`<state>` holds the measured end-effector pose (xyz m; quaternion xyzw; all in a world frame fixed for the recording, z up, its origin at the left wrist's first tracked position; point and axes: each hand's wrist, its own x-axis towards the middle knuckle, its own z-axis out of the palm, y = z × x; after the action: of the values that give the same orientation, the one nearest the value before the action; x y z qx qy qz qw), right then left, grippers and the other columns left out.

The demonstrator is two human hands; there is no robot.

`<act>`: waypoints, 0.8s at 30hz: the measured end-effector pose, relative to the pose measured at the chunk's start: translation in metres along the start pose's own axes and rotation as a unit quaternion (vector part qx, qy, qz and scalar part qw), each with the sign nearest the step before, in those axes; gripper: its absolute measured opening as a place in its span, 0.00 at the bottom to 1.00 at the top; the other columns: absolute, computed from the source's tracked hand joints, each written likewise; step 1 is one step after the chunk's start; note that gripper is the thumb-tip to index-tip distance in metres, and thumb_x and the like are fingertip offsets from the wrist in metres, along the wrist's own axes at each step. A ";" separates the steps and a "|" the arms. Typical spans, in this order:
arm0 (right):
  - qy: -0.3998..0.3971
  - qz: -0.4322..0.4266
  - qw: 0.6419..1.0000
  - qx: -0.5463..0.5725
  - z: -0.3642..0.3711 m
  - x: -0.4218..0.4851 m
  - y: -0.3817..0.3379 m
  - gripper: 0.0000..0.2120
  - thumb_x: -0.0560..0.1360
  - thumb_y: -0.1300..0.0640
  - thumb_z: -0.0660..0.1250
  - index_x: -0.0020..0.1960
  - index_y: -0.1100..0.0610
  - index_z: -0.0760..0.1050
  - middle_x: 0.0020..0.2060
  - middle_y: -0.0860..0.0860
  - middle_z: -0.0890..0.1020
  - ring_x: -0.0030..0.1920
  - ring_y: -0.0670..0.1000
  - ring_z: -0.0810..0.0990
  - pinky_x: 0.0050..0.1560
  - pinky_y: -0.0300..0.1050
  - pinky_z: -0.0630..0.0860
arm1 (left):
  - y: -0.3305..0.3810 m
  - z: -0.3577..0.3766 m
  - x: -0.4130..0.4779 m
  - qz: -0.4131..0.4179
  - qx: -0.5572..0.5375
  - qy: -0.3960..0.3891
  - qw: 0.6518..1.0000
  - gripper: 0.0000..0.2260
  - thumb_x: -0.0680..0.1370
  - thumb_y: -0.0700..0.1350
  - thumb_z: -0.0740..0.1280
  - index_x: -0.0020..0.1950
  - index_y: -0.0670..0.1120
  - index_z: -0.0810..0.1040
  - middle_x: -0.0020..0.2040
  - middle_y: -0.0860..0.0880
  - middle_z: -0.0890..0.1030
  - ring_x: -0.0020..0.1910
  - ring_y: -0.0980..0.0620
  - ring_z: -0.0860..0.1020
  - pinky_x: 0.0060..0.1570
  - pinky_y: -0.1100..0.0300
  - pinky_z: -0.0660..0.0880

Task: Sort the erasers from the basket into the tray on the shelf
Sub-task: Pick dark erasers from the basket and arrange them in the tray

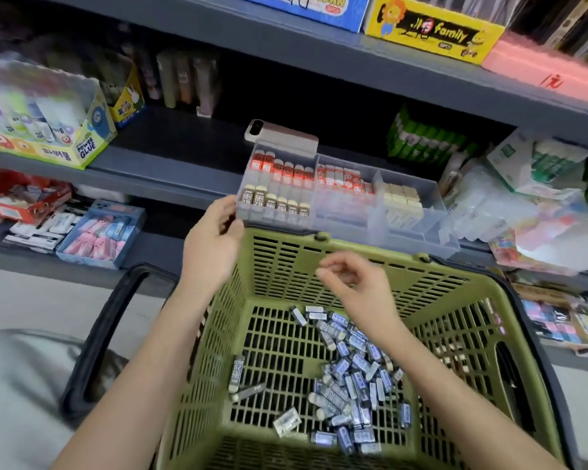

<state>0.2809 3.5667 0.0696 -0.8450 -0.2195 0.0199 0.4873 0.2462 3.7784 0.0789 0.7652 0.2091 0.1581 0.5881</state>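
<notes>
**Tray perched at the shelf edge, erasers waiting below**

Holds the tray (340,217) by its left front corner with the left hand (214,235), thumb and fingers curled at the rim. Hovers the right hand (352,283) above the basket (279,266), fingers loosely curled and blurred; cannot tell whether anything sits between them. Leaves the loose erasers (350,385) heaped on the basket floor, mostly toward the right, with a few strays on the left.

Most likely trouble: with the tray's front wall seeming to jut past the lip of the shelf (150,184), directly over the basket's far rim, risks tipping it forward on any downward pull at that one corner and spilling the sorted rows. Risks the same from a knock of the rising right wrist against the overhang. Could also scatter the small wrapped pieces through a loose pinch, or mix kinds by dropping into the wrong compartment.

For room: looks open at the front of the middle compartment and the near right end, and packed in the left section. Backs almost onto a phone (282,135), so little slack for pushing rearward. Crowds against clear packets (482,205) on the right. Keeps a free lane straight up from the pile to the tray front.
</notes>
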 end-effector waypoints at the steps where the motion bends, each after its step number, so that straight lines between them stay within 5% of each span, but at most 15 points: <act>1: -0.030 0.034 0.998 -0.050 0.003 -0.013 0.020 0.06 0.71 0.58 0.72 0.46 0.50 0.79 0.37 0.42 0.81 0.39 0.38 0.78 0.42 0.33 0.73 | -0.001 -0.003 -0.008 0.015 0.025 0.001 1.000 0.17 0.80 0.39 0.61 0.68 0.50 0.72 0.62 0.57 0.76 0.62 0.58 0.72 0.64 0.59 0.66; 6: -0.111 0.198 0.933 -0.280 0.019 -0.050 0.111 0.18 0.73 0.46 0.69 0.58 0.54 0.77 0.50 0.48 0.82 0.53 0.49 0.78 0.45 0.39 0.69 | -0.004 -0.009 -0.060 0.141 0.153 0.028 0.978 0.14 0.77 0.33 0.63 0.62 0.42 0.78 0.63 0.51 0.75 0.65 0.55 0.69 0.67 0.61 0.60; 12: -0.150 0.158 0.888 -0.404 0.039 -0.050 0.143 0.22 0.72 0.42 0.68 0.57 0.57 0.73 0.54 0.53 0.77 0.59 0.54 0.72 0.51 0.45 0.72 | -0.004 -0.007 -0.092 0.201 0.163 0.001 0.966 0.10 0.75 0.36 0.62 0.53 0.42 0.81 0.55 0.51 0.78 0.58 0.52 0.74 0.62 0.58 0.64; 20: -0.170 0.209 0.854 -0.445 0.049 -0.055 0.146 0.19 0.75 0.41 0.64 0.46 0.58 0.77 0.45 0.54 0.79 0.48 0.52 0.77 0.40 0.41 0.73 | -0.006 0.001 -0.087 0.078 0.058 -0.064 0.993 0.15 0.76 0.33 0.65 0.48 0.54 0.80 0.52 0.58 0.80 0.55 0.61 0.76 0.57 0.63 0.70; 24: -0.127 0.246 0.927 -0.252 0.037 -0.046 0.110 0.21 0.73 0.45 0.68 0.28 0.55 0.68 0.27 0.49 0.73 0.31 0.50 0.71 0.30 0.40 0.67 | -0.006 0.009 -0.077 -0.101 -0.002 -0.143 0.985 0.10 0.77 0.39 0.66 0.52 0.54 0.78 0.53 0.57 0.80 0.55 0.61 0.76 0.61 0.55 0.71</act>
<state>0.2690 3.5314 -0.0501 -0.9577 -0.0622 0.1904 0.2064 0.1833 3.7327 0.0710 0.7539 0.1989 -0.0129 0.6261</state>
